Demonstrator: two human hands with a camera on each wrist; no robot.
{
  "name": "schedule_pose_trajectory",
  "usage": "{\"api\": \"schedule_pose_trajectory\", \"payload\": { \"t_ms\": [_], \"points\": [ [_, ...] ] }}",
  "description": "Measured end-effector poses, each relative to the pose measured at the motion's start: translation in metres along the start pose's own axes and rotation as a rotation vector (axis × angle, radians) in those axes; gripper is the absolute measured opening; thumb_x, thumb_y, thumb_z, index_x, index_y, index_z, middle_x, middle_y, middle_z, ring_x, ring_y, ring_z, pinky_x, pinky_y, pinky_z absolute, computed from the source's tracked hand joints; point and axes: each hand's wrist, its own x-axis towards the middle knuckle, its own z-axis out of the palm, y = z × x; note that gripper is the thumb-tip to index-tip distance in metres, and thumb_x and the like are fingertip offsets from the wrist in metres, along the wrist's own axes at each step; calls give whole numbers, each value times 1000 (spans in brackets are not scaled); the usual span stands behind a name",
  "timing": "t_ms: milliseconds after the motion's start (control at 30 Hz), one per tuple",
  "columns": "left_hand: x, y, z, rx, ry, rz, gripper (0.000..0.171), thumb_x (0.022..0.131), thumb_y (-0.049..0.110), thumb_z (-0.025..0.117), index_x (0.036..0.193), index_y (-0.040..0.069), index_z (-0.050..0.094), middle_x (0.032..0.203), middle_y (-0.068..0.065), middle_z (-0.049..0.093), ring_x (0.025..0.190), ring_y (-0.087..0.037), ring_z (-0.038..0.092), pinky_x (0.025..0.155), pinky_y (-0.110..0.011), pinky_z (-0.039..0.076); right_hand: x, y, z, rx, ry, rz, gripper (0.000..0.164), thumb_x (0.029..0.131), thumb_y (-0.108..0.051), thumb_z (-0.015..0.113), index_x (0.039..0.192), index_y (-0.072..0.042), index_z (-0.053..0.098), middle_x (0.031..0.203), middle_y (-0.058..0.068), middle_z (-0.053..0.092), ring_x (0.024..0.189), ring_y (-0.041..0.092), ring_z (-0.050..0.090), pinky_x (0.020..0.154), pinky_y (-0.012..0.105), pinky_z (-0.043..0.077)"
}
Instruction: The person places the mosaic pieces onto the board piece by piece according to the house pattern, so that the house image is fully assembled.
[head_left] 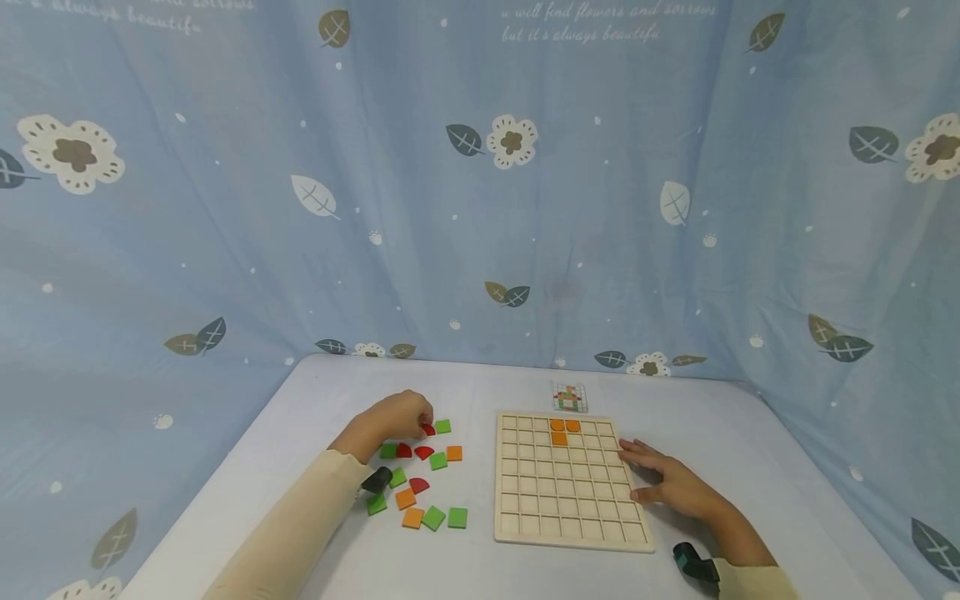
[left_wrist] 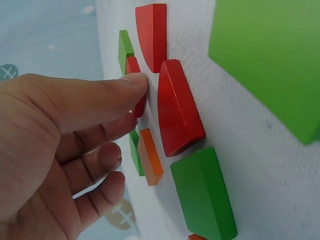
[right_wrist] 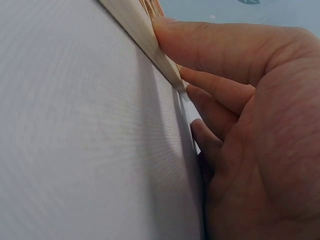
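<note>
My left hand (head_left: 393, 415) reaches into a group of loose tiles, and its thumb and index finger pinch a red quarter-circle tile (left_wrist: 140, 106), largely hidden behind the thumb in the left wrist view. Close by lie a green square tile (head_left: 443, 426) and another red quarter-circle tile (head_left: 424, 452). A wooden grid board (head_left: 528, 483) lies right of the tiles. Two orange round tiles (head_left: 557, 425) and an orange square tile (head_left: 559, 439) sit in cells near its far edge. With fingers spread, my right hand (head_left: 675, 483) touches the board's right edge; its thumb rests at the rim.
A small pattern card (head_left: 570, 397) lies just beyond the board. Several green and orange squares, such as a green square (head_left: 457, 517) and an orange square (head_left: 454, 453), are scattered left of the board. A blue leaf-print curtain (head_left: 420, 208) hangs behind the white table (head_left: 465, 575).
</note>
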Motion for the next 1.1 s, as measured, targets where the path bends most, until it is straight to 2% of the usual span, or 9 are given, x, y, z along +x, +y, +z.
{"api": "schedule_pose_trajectory", "payload": {
  "t_ms": [167,400,600,867,1100],
  "points": [
    [2,1,-1,9,6,22,13,84,13,76,95,20,73,85,7,61,77,-17,55,73,-30,50,0,0,-1,-11,4,11,78,73,-36,80,137,-1,53,152,20,32,141,48,13,106,67,9],
    [5,12,-7,52,28,127,13,85,12,75,95,20,73,87,10,62,81,-14,55,81,-33,50,-1,-4,-2,12,7,7,77,72,-31,81,137,-1,54,152,20,33,140,48,14,106,67,9],
    [9,29,-7,125,41,181,10,85,15,75,94,19,73,88,10,62,81,-11,55,81,-33,50,0,-2,-1,-5,10,11,77,72,-34,81,137,-2,55,152,20,33,141,47,14,106,67,9],
    [21,55,-3,166,37,221,10,85,15,74,94,19,73,87,11,62,80,-11,54,80,-31,50,0,2,0,-5,12,27,79,72,-37,81,137,-2,54,153,19,32,141,46,14,106,67,9],
    [30,72,1,134,47,286,10,85,16,75,95,19,72,89,12,62,84,-9,55,82,-30,49,1,2,0,2,8,3,79,73,-37,80,137,0,53,152,19,32,141,47,14,106,68,9]
  ]
}}
